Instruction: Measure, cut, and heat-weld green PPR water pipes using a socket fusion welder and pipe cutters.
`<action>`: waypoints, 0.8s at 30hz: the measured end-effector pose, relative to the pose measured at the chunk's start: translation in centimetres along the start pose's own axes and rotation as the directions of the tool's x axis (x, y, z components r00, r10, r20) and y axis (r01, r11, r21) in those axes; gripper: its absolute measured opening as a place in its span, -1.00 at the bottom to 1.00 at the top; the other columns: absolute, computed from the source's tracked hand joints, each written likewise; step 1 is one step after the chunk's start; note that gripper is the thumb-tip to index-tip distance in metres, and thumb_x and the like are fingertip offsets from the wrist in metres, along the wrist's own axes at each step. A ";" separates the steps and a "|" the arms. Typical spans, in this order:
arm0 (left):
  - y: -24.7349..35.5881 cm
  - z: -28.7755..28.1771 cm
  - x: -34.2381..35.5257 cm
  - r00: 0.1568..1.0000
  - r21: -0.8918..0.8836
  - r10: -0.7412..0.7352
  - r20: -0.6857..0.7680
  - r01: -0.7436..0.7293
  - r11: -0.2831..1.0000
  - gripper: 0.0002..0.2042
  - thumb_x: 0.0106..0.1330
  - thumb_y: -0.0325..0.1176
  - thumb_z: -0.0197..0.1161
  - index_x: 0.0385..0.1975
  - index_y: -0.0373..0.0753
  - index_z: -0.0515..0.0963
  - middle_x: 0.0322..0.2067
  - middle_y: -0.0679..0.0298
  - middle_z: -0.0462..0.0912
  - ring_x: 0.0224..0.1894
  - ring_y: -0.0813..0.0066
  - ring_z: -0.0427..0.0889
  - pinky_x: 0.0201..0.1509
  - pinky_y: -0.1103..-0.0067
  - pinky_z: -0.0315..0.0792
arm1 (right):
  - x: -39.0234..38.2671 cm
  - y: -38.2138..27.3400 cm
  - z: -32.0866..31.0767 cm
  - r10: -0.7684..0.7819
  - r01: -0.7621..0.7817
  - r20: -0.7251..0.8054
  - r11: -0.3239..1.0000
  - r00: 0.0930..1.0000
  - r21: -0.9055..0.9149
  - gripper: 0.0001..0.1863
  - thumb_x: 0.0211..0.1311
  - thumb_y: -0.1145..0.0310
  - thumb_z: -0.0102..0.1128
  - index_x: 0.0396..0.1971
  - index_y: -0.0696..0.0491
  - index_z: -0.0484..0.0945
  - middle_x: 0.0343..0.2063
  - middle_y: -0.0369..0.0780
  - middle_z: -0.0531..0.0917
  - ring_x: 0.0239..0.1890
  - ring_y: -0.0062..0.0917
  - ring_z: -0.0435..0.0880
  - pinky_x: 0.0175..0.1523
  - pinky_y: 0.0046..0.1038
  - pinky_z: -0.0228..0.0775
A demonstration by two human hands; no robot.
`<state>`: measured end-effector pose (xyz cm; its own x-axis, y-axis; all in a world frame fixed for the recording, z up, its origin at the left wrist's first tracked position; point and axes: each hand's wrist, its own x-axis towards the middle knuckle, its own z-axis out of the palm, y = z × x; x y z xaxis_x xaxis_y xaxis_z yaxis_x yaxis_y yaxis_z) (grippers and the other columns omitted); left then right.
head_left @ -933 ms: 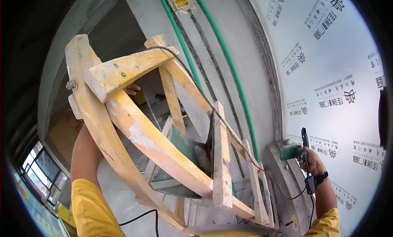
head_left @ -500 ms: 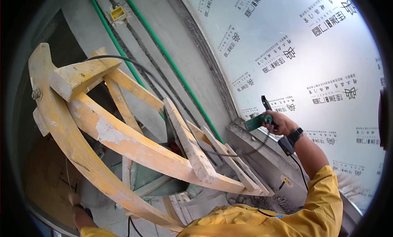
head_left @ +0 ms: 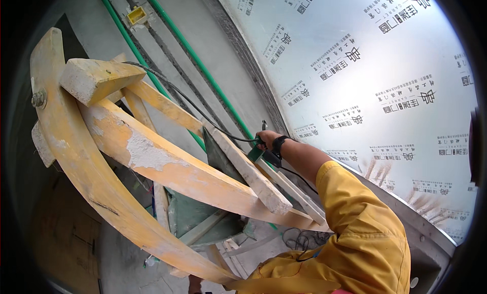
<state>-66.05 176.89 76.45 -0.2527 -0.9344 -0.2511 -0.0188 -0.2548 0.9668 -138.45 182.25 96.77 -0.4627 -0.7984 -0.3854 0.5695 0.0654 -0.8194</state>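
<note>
My right hand (head_left: 262, 138), with a black band on its wrist, is closed around a green-and-black corded tool (head_left: 255, 153) beyond the ladder, near the wall and window frame. The tool's exact kind is hard to make out. A black cable (head_left: 195, 105) runs from the ladder's upper end to this hand. Worn yellow wooden stepladder (head_left: 152, 159) rails spread across the view, with chipped pale patches and a bolt near the top. My left hand (head_left: 195, 284) shows only in part at the lower edge, below the ladder rail; its fingers are hidden.
Green pipes (head_left: 198, 60) and a yellow electrical box (head_left: 137, 15) are set in the grey wall. A film-covered window (head_left: 345, 86) fills the right. Under the ladder lie a green container (head_left: 195, 218) and coiled cable (head_left: 304, 239). A brown board (head_left: 61, 228) stands left.
My right hand has moved left with the tool, from in front of the window to near the ladder. My left hand has moved right along the lower edge. The view has shifted slightly.
</note>
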 end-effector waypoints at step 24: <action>5.9 16.2 -9.0 0.979 0.502 -0.131 0.155 0.036 0.864 -0.38 0.41 0.03 0.00 0.28 -0.33 0.21 0.21 0.08 0.37 0.23 0.18 0.34 0.36 0.36 0.16 | -22.3 31.5 -27.3 0.237 -0.316 -0.554 0.948 0.798 -0.049 -0.71 0.14 0.18 0.34 -0.31 0.06 0.51 -0.41 -0.25 0.58 -0.45 -0.51 0.52 -0.37 -0.36 0.42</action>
<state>-79.51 187.83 85.17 -0.3948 -0.8431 -0.3650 -0.5106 -0.1290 0.8501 -128.74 218.47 67.96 -0.6108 -0.2897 -0.7369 0.6523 0.3433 -0.6757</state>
